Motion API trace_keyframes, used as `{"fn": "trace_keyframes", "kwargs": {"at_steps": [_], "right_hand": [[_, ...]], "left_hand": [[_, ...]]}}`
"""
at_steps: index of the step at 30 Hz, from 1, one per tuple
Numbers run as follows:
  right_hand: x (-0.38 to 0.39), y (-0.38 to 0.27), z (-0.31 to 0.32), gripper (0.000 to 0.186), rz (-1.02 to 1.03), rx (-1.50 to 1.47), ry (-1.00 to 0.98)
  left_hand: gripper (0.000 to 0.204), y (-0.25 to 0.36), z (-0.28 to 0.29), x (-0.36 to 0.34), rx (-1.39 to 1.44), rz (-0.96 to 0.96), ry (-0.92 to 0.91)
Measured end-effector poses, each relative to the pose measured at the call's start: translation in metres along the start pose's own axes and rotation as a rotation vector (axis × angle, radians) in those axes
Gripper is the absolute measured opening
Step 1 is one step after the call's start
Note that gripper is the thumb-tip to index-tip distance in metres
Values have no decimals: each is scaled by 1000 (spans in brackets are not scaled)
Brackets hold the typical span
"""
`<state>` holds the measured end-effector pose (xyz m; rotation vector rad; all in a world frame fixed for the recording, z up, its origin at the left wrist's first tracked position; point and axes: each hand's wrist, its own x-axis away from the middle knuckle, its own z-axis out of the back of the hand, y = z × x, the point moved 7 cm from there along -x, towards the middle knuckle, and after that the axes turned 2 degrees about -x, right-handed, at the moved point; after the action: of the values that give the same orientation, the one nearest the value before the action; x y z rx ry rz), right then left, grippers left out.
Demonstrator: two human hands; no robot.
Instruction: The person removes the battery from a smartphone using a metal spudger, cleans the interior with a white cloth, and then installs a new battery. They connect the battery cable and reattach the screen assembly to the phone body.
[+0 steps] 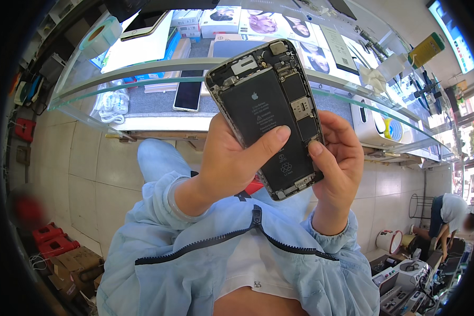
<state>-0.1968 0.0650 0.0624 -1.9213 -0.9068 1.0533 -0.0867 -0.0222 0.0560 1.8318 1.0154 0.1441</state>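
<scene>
An opened smartphone without its screen is held up in front of me, tilted with its top to the left. Its black battery and the metal-shielded board along the right side lie bare. My left hand grips the left edge, thumb flat on the battery and the other fingers hidden behind. On the lower right edge sits my right hand, its thumb tip pressing near a connector below the board and its fingers curled round the back.
Beyond the phone stands a glass display counter holding another phone, a coiled white cable and boxes. A white roll and a phone lie on top. At right, a person bends over equipment; cardboard boxes sit at left.
</scene>
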Motion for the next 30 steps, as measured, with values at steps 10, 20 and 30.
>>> {"fn": "trace_keyframes", "kwargs": {"at_steps": [10, 20, 30], "right_hand": [[2, 1, -3, 39, 46, 26, 28], [3, -1, -8, 39, 66, 51, 54], [-2, -4, -8, 48, 60, 70, -37]], "left_hand": [[24, 4, -1, 1, -11, -28, 36], [36, 6, 0, 6, -52, -83, 12], [26, 1, 7, 2, 62, 15, 70]]}}
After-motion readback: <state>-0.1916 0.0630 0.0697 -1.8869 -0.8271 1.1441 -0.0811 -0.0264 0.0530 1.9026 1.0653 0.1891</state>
